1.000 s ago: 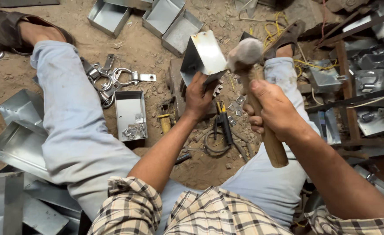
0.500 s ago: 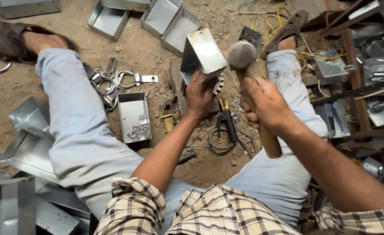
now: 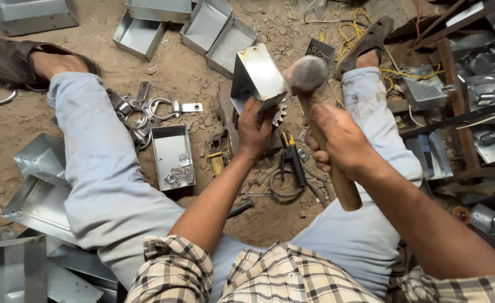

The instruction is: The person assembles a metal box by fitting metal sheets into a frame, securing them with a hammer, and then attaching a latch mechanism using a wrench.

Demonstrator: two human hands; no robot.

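Sheet-metal box (image 3: pixel 257 73), tilted with its open side turned away, stands on a block on the dirt floor (image 3: pixel 197 73) between the person's spread legs, much where it was half a second ago, while the hammer (image 3: pixel 319 123) has swung nearer, its head now just beside the box's right edge. Left hand (image 3: pixel 254 130) has its fingers wrapped over the box's lower edge; right hand (image 3: pixel 337 143) is clenched around the wooden handle.
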